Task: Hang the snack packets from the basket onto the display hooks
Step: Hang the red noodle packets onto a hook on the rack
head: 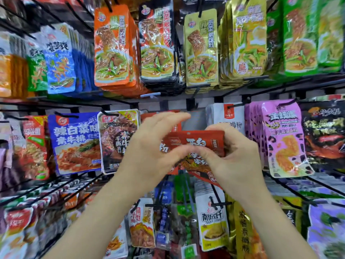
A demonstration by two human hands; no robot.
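Note:
A red snack packet (197,142) with white lettering is held up in front of the middle row of the display, just below a black hook (194,105). My right hand (237,156) grips the packet's right end, thumb in front. My left hand (155,146) pinches the packet's lower left part with thumb and a finger, the other fingers spread above it. More red packets (158,116) hang behind my left hand. The basket is out of view.
Rows of hanging packets fill the rack: orange (112,47), black (158,45) and gold (201,51) ones above, a blue one (74,143) and a dark one (119,143) to the left, white (229,116) and purple (281,139) ones to the right. Black hooks jut forward in the lower rows.

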